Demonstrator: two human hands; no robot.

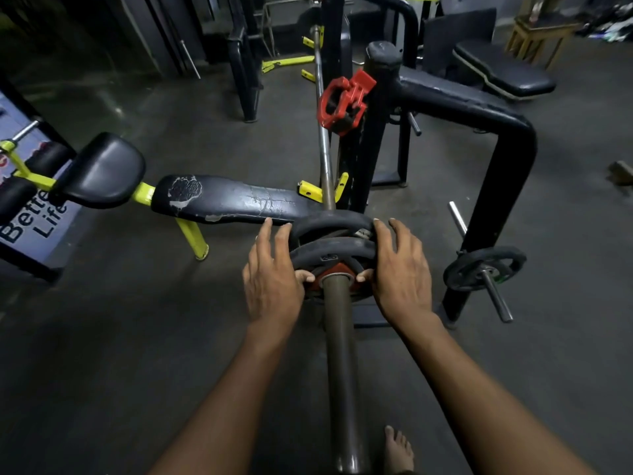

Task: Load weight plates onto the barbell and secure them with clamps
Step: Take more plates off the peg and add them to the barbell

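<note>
Head view, working outward from the barbell sleeve (339, 354) that runs up the middle from the near edge: a bare foot (398, 449) stands just right of its near end. Farther along, two black weight plates (330, 250) sit on the sleeve, one behind the other. The left hand (272, 279) and right hand (400, 274) grasp the nearer plate by its rim from either side, thumbs hooked by the orange hub. Cast iron like this is probably heavy, rigid and smooth-edged, so a two-sided rim hold with a square push should keep it from binding. Beyond the plates, a red clamp (342, 101) hangs by the upright post, not yet fitted. Right of the sleeve, a spare plate (483, 272) sits on a storage peg.
</note>
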